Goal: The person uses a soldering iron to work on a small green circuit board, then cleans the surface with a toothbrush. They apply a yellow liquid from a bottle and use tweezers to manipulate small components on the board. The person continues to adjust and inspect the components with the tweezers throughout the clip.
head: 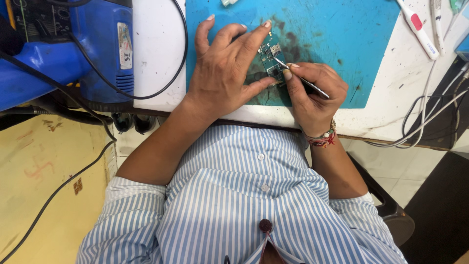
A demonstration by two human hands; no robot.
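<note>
A small green circuit board (271,57) lies on a stained blue work mat (337,34) on a white bench. My left hand (224,68) rests flat on the mat with its fingers spread, the fingertips and thumb pinning the board's left side. My right hand (312,95) grips thin metal tweezers (293,73) like a pen, their tips touching the board near its middle. A thread bracelet circles my right wrist.
A blue hot-air station (105,46) with black cables stands at the left bench edge. A white and pink pen-shaped tool (418,27) and white cords (430,112) lie at the right. The bench's front edge (391,134) runs below my hands.
</note>
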